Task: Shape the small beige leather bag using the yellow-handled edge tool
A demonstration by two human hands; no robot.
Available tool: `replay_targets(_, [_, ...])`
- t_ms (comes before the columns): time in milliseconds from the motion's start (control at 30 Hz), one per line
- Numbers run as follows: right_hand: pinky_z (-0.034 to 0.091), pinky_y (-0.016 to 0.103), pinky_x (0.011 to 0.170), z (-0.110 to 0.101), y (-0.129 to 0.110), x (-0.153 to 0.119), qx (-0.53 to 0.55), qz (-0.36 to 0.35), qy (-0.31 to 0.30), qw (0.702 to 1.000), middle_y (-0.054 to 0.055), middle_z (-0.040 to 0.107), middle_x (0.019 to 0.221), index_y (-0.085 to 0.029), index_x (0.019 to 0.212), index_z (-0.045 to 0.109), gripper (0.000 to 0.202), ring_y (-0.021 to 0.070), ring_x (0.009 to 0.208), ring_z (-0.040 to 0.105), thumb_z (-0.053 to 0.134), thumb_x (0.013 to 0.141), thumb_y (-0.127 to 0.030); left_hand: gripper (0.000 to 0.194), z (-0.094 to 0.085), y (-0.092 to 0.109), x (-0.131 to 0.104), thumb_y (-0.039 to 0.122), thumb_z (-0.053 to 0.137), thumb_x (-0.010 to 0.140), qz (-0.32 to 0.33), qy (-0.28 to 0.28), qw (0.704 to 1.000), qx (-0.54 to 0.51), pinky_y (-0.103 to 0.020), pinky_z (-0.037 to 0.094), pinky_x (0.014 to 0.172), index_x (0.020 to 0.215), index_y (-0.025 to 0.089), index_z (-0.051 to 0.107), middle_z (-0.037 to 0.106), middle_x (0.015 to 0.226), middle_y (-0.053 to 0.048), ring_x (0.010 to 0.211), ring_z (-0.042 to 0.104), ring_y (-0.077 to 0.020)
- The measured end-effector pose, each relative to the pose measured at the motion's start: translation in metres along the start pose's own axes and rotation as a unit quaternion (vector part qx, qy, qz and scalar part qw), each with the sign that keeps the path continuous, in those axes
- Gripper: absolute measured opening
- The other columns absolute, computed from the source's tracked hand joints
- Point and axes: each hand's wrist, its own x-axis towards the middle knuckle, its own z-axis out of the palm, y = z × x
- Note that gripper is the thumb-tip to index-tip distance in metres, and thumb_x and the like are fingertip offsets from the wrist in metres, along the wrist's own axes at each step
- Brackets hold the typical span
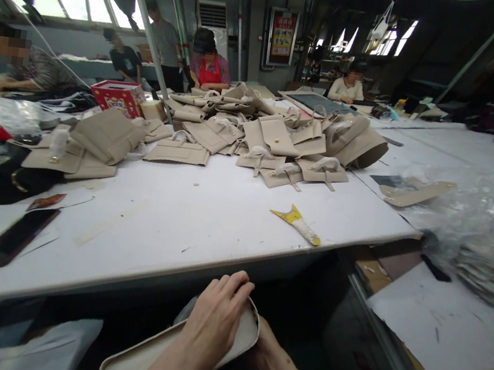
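Observation:
Low in front of the table edge, a beige bag (pixel 151 346) lies tilted, its rounded corner and raised rim pointing away from me. My left hand (pixel 224 298) reaches across it, with the fingers closed over the rim near the far end. My right hand (pixel 266 338) is at the bag's right side. Only its wrist and part of the back show; its fingers are hidden behind the bag. On the table edge ahead lies a yellow forked tool (pixel 299 224) with a white-wrapped handle.
Beige bag pieces with handles (pixel 272 136) are heaped across the white table (pixel 170 205). A phone (pixel 14 238) and papers lie left, a red box (pixel 119 98) further back. Clear plastic (pixel 475 223) covers the right side. Several people work beyond.

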Motion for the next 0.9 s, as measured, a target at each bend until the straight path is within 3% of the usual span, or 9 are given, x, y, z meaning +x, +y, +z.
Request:
replay_targets(67, [0.045, 0.033, 0.056, 0.001, -0.001, 0.003, -0.005, 0.019, 0.021, 1.000, -0.001, 0.053, 0.052, -0.019, 0.064, 0.057, 0.041, 0.0200, 0.058, 0.058, 0.071, 0.073, -0.057, 0.041, 0.000, -0.006, 0.011, 0.010, 0.041, 0.087, 0.000, -0.032, 0.998, -0.054, -0.038, 0.044, 0.095, 0.121, 0.021, 0.061, 0.059, 0.128, -0.007, 0.109, 0.056, -0.0242])
replay_targets(167, [0.040, 0.030, 0.054, 0.002, -0.001, 0.010, -0.024, 0.032, 0.061, 0.997, -0.002, 0.049, 0.051, -0.019, 0.059, 0.053, 0.046, 0.0154, 0.053, 0.050, 0.077, 0.063, -0.058, 0.036, 0.000, -0.015, 0.026, 0.012, 0.044, 0.084, -0.015, -0.101, 0.987, -0.125, -0.031, 0.046, 0.091, 0.104, 0.024, 0.071, 0.069, 0.108, -0.002, 0.102, 0.062, -0.0202])
replay_targets(300, [0.037, 0.030, 0.054, -0.001, -0.002, 0.014, -0.089, 0.017, 0.087, 0.992, 0.000, 0.049, 0.052, -0.019, 0.057, 0.053, 0.049, 0.0154, 0.053, 0.046, 0.076, 0.062, -0.063, 0.033, -0.002, -0.025, 0.037, 0.016, 0.049, 0.078, -0.011, -0.135, 0.980, -0.148, -0.028, 0.048, 0.084, 0.093, 0.028, 0.076, 0.073, 0.099, 0.002, 0.094, 0.066, -0.0188])
replay_targets(400, [0.034, 0.031, 0.056, -0.006, -0.016, -0.001, -0.162, -0.023, 0.096, 0.982, 0.000, 0.050, 0.056, -0.019, 0.059, 0.055, 0.054, 0.0159, 0.056, 0.044, 0.070, 0.066, -0.070, 0.034, -0.003, -0.029, 0.040, 0.018, 0.050, 0.077, -0.013, -0.143, 0.977, -0.159, -0.026, 0.049, 0.082, 0.093, 0.030, 0.078, 0.075, 0.098, 0.003, 0.092, 0.067, -0.0183])
replay_targets(500, [0.033, 0.030, 0.063, -0.007, -0.043, -0.036, -0.235, -0.099, 0.089, 0.963, 0.000, 0.053, 0.064, -0.018, 0.068, 0.060, 0.054, 0.0165, 0.066, 0.045, 0.062, 0.074, -0.072, 0.035, -0.003, -0.031, 0.040, 0.019, 0.049, 0.077, -0.018, -0.140, 0.976, -0.167, -0.026, 0.049, 0.082, 0.093, 0.028, 0.078, 0.075, 0.098, 0.001, 0.091, 0.067, -0.0186])
replay_targets(567, [0.030, 0.029, 0.062, -0.002, -0.062, -0.063, -0.320, -0.148, 0.062, 0.934, -0.002, 0.053, 0.065, -0.019, 0.071, 0.062, 0.047, 0.0162, 0.067, 0.045, 0.060, 0.081, -0.065, 0.036, -0.003, -0.033, 0.041, 0.019, 0.049, 0.076, -0.017, -0.139, 0.975, -0.172, -0.026, 0.049, 0.083, 0.094, 0.027, 0.079, 0.074, 0.098, 0.000, 0.091, 0.067, -0.0187])
replay_targets(700, [0.025, 0.031, 0.059, 0.018, -0.084, -0.093, -0.609, -0.199, 0.054, 0.766, 0.000, 0.056, 0.065, -0.020, 0.069, 0.055, 0.037, 0.0169, 0.062, 0.048, 0.047, 0.092, -0.048, 0.039, -0.001, -0.036, 0.042, 0.016, 0.047, 0.073, -0.013, -0.139, 0.974, -0.176, -0.028, 0.048, 0.084, 0.093, 0.026, 0.079, 0.074, 0.099, -0.001, 0.091, 0.067, -0.0198])
replay_targets(733, [0.025, 0.032, 0.059, 0.023, -0.085, -0.093, -0.639, -0.199, 0.070, 0.740, 0.001, 0.055, 0.063, -0.021, 0.065, 0.050, 0.039, 0.0172, 0.061, 0.048, 0.042, 0.094, -0.046, 0.039, -0.001, -0.036, 0.042, 0.016, 0.047, 0.073, -0.013, -0.140, 0.974, -0.175, -0.029, 0.048, 0.084, 0.093, 0.026, 0.079, 0.074, 0.098, -0.002, 0.091, 0.067, -0.0204])
replay_targets(900, [0.026, 0.033, 0.060, 0.031, -0.081, -0.080, -0.686, -0.205, 0.084, 0.693, 0.006, 0.057, 0.065, -0.023, 0.066, 0.039, 0.038, 0.0197, 0.062, 0.052, 0.026, 0.096, -0.041, 0.040, 0.000, -0.039, 0.041, 0.017, 0.046, 0.072, -0.014, -0.138, 0.974, -0.180, -0.031, 0.049, 0.083, 0.093, 0.024, 0.080, 0.075, 0.096, -0.004, 0.090, 0.068, -0.0226])
